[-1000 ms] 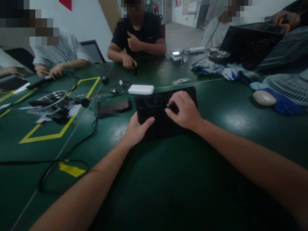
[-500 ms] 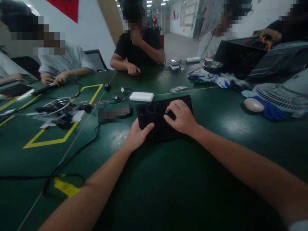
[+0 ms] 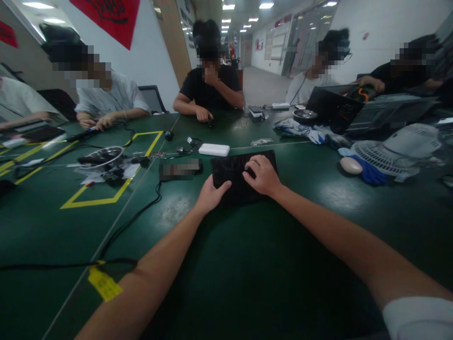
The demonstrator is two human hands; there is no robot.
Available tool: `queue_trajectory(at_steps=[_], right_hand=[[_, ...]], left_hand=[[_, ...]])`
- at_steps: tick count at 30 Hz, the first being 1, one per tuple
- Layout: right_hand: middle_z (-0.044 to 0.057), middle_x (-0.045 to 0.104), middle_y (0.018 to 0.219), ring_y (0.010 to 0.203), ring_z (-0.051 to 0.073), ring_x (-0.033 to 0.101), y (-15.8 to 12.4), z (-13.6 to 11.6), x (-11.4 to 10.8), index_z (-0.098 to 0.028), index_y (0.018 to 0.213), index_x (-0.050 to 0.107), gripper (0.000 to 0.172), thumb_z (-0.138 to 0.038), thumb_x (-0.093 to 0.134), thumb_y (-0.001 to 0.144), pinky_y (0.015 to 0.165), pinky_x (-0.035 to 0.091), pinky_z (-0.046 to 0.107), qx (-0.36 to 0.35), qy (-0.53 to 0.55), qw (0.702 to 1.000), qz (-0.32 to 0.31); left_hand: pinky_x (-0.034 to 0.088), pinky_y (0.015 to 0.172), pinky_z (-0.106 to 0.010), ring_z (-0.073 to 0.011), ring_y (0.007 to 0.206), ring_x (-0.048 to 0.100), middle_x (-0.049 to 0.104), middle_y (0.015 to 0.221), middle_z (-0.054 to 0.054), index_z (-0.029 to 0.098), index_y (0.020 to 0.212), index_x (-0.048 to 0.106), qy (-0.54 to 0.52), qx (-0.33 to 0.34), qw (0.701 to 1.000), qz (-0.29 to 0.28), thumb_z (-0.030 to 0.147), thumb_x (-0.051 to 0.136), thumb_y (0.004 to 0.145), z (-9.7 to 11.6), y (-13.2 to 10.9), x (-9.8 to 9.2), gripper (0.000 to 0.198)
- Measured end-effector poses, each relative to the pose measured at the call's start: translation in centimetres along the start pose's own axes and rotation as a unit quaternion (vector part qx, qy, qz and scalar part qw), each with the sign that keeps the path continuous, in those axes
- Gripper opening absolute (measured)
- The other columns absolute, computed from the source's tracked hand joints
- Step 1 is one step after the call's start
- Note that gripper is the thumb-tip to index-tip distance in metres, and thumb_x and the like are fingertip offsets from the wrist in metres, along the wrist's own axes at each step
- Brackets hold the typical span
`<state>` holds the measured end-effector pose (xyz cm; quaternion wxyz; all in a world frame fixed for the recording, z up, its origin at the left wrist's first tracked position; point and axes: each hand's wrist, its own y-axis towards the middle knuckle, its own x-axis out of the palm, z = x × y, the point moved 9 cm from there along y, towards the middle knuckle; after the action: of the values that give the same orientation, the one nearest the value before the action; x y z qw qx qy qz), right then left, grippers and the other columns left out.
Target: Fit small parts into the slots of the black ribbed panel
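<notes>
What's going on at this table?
The person's left hand grips a dark, flat panel by its left side, thumb on top. The right hand is bent over its right half; whether the fingertips hold anything is too small to tell. A white box lies just beyond the panel.

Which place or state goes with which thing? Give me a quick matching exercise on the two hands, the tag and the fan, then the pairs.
Things:
1. Left hand
2. Right hand
3. Tag
4. Fan

Places and states:
A. Yellow, by the black cable
B. Over the black panel, fingers curled
C. On the table's right side, next to the blue glove
D. At the panel's left end, thumb on top

Pairs: 1-D, 2-B, 3-A, 4-C
</notes>
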<state>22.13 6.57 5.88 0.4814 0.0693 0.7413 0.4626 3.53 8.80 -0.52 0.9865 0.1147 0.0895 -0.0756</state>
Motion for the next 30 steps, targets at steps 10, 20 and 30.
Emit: queue_trajectory(at_steps=[10,20,30], right_hand=[[0.012,0.061,0.105,0.1,0.029,0.054,0.1,0.0,0.4,-0.02,0.102,0.06,0.014,-0.028,0.055,0.091,0.089,0.047,0.044,0.023,-0.009,1.0,-0.005],[0.012,0.061,0.105,0.101,0.028,0.055,-0.2,0.1,0.7,-0.02,0.1,0.066,0.015,-0.03,0.056,0.095,0.09,0.046,0.044,0.019,-0.003,1.0,-0.006],[0.012,0.063,0.102,0.099,0.028,0.056,0.1,0.2,0.6,-0.02,0.096,0.061,0.01,-0.028,0.056,0.092,0.089,0.046,0.042,0.039,0.028,0.999,0.004]], left_hand=[[0.052,0.105,-0.05,-0.0339,0.115,0.069,0.074,0.123,-0.016,0.014,0.122,0.066,-0.011,0.02,1.0,0.015,0.043,0.08,0.079,-1.1,0.6,-0.2,0.054],[0.051,0.105,-0.051,-0.0347,0.116,0.069,0.073,0.124,-0.016,0.014,0.123,0.065,0.032,0.017,0.999,0.026,0.042,0.077,0.081,-1.1,0.5,-0.5,0.052],[0.052,0.103,-0.049,-0.0337,0.113,0.07,0.075,0.119,-0.013,0.014,0.117,0.068,0.042,-0.003,0.998,0.043,0.045,0.079,0.077,-0.4,0.3,-0.9,0.052]])
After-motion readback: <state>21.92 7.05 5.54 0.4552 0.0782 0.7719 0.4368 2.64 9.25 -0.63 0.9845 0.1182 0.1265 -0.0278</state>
